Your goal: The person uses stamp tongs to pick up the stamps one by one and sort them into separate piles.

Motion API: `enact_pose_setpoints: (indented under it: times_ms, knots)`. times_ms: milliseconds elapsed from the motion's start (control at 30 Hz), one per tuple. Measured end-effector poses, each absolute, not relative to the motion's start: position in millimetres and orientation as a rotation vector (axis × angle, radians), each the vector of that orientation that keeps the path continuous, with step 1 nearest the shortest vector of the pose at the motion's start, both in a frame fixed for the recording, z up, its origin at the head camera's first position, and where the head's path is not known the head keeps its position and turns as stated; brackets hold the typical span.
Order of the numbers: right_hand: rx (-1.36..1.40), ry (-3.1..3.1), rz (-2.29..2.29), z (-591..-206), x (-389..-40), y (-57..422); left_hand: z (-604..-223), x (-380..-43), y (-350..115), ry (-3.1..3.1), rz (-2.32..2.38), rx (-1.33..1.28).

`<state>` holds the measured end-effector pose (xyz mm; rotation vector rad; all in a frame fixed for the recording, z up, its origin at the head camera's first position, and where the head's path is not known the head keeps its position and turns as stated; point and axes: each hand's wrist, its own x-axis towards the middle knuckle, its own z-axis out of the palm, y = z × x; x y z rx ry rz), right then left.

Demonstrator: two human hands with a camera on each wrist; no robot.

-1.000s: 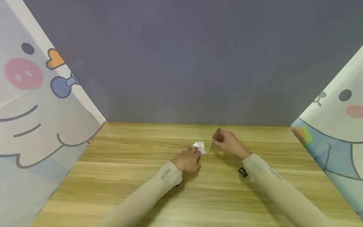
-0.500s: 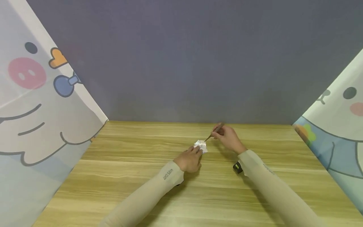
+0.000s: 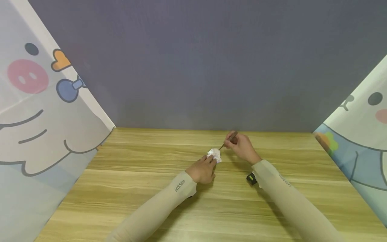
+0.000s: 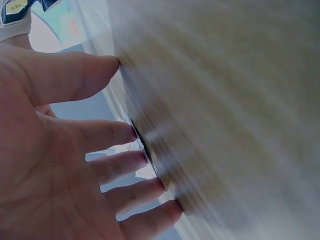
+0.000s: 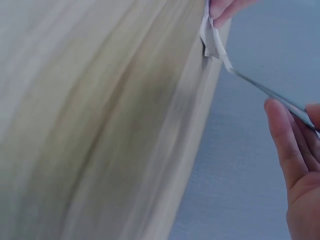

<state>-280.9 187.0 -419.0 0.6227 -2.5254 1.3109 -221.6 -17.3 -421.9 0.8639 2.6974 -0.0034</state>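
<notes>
Small paper (image 3: 215, 153) pressed to table (image 3: 229, 211) by left hand (image 3: 202, 170), fingers spread, apparently for steadiness; tweezers (image 5: 270, 92) pinched in right hand (image 3: 243, 148), tips at the paper's raised edge, presumably for a finer hold.

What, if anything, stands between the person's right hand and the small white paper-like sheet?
Only the slim, dark, pointed tweezers that the right hand grips; their tips meet the white sheet. Nothing else visible intervenes.
</notes>
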Motion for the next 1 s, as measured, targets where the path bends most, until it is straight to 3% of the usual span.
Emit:
enact_pose_setpoints:
  times_ms: [533, 1000]
  knots:
    - [0.566, -2.409, 1.267, -390.1, -271.7, 230.1, -421.0, -220.1, -17.4, 2.693, -0.045, 0.845]
    - [0.537, -2.574, 1.121, -401.2, -278.2, 266.3, -417.2, -225.5, -16.1, 2.651, 0.017, 0.822]
